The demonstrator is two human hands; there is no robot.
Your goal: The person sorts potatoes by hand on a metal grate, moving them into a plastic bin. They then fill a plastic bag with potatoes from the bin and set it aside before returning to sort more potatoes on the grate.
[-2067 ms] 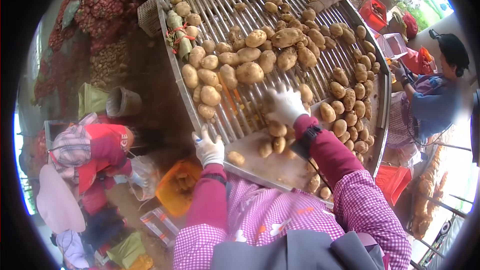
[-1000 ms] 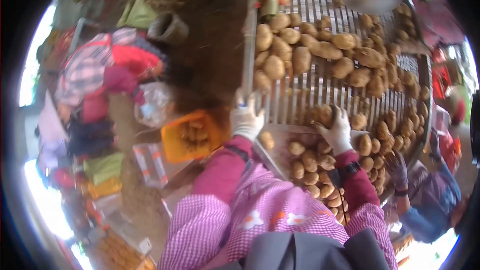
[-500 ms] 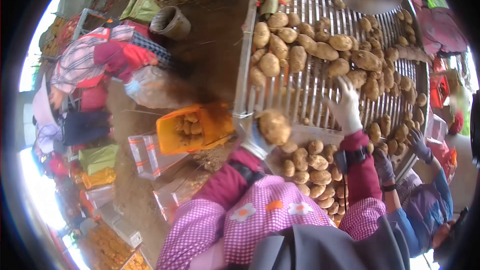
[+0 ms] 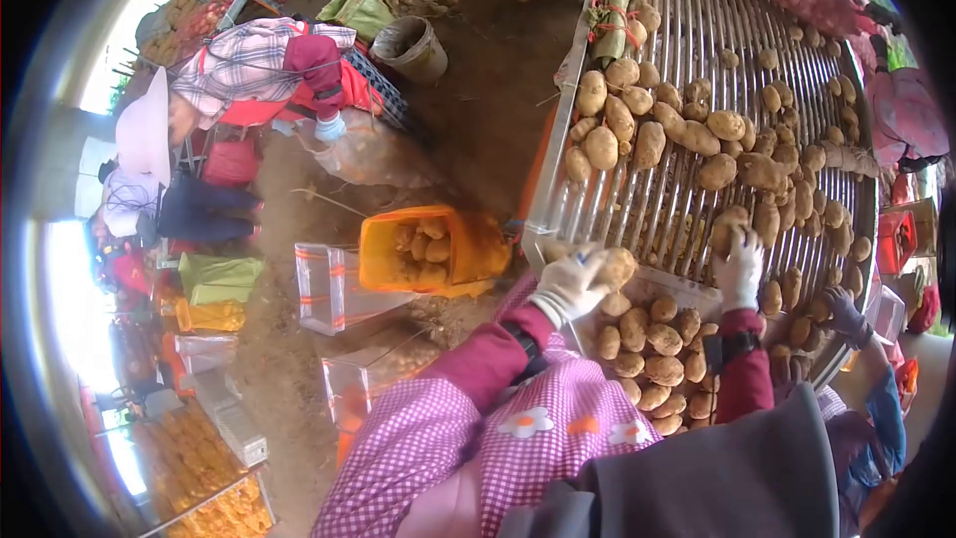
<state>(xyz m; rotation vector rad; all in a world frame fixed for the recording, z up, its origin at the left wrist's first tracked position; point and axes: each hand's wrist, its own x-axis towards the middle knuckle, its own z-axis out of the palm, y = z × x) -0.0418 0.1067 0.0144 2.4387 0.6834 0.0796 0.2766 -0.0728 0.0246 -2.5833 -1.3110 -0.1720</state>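
while one potato (image 4: 618, 269) in left hand (image 4: 570, 287) grip, another potato (image 4: 729, 229) at right hand (image 4: 740, 270), palm hidden, grip unclear

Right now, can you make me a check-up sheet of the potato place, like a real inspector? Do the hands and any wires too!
Surface: slatted metal rack, bare in places, with a flat metal tray nearer the body.
Job's things: many potatoes on the rack, more on the tray.
Clutter: bundle tied with red string near the rack's left edge.
Hands: left hand, gloved, holds a potato; right hand, gloved, touches another potato, grip unclear.
Cables: thin dark cord seems to hang by the right wrist.
Surroundings: orange bin with potatoes inside, bucket, person in a plaid shirt, co-worker's gloved hand at the rack.
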